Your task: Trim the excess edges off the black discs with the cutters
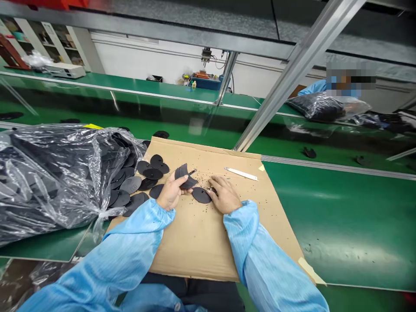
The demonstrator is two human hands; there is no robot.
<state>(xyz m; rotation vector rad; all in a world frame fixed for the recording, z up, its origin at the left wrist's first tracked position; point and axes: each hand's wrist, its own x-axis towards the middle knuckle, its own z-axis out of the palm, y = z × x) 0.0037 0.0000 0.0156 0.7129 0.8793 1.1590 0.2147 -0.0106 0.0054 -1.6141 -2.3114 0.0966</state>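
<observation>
My left hand [171, 191] is closed on a few thin black plastic pieces [184, 177], tilted up between thumb and fingers. My right hand [225, 193] lies palm down with curled fingers, its thumb at the edge of a flat black oval disc [200, 195] on the cardboard. A small shiny object shows under those fingers, too hidden to name. Black crumbs are scattered around both hands. Left of my left hand, several more black discs [153, 173] lie loosely overlapping.
A cardboard sheet [191, 242] covers the bench before me, with a white blade-like strip [241, 174] on it. A large clear plastic bag [58, 186] of black discs bulges at the left. A metal post [292, 82] slants up at the right; another person [313, 88] sits beyond.
</observation>
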